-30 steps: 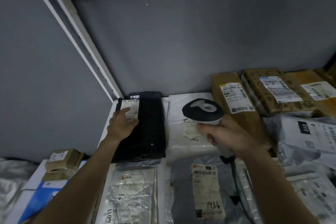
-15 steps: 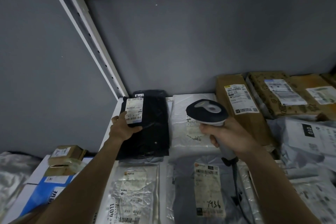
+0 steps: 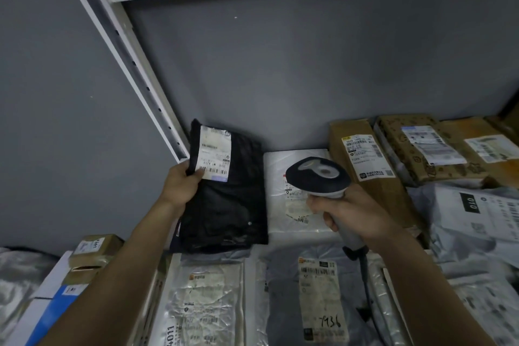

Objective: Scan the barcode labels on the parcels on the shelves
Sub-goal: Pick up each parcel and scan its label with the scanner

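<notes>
A: Since a second ago the left hand [image 3: 182, 185] has tipped the far end of the black parcel [image 3: 224, 199] up off the shelf, so its white label [image 3: 214, 153] now faces us; before, it lay flat.

B: How is it held?

A: Fingers curled round the left edge, thumb pressing the label's lower corner beside the barcode. The right hand [image 3: 356, 213] is wrapped tight round the handle of the scanner [image 3: 318, 177], whose head hovers over the white parcel [image 3: 295, 194], just right of the black one.

B: What could spoil the read?

A: I'd guess the thumb covering some bars, or the glossy bag sagging. The scanner may also catch the white parcel's label underneath instead.

B: Room to move?

A: The shelf upright [image 3: 134, 70] hems in the left; the brown box [image 3: 365, 166] stands close right. Open space lies above, below the upper shelf.
</notes>
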